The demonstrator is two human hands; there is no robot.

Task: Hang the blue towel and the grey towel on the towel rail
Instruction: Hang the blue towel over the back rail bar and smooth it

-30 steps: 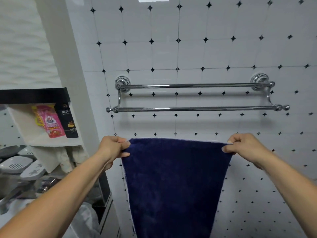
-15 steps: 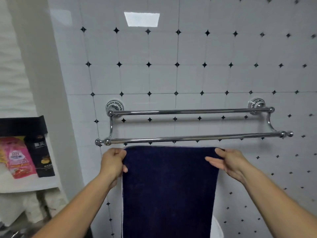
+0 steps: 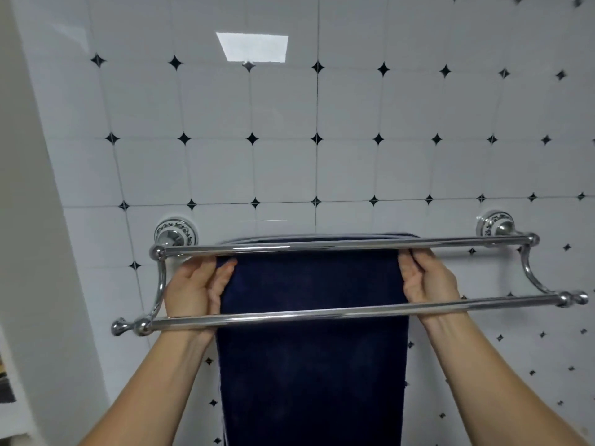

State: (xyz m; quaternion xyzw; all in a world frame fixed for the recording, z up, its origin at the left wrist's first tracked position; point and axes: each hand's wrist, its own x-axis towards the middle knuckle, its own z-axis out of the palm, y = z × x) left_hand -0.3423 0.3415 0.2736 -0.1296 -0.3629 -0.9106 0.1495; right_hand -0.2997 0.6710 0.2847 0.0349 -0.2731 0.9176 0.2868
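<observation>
No readable text, label, brand or number anywhere in view.

Head view, close below towel rail (image 3: pixel 322 246)

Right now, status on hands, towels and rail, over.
Left hand and right hand grip blue towel edges between the bars. Towel top behind upper bar, body behind lower bar. Grey towel not in view. Nothing in the way.

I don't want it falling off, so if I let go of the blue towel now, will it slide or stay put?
The blue towel looks floppy and plush. Most hangs in front of the upper bar, so it may slide forward off the smooth chrome.
</observation>
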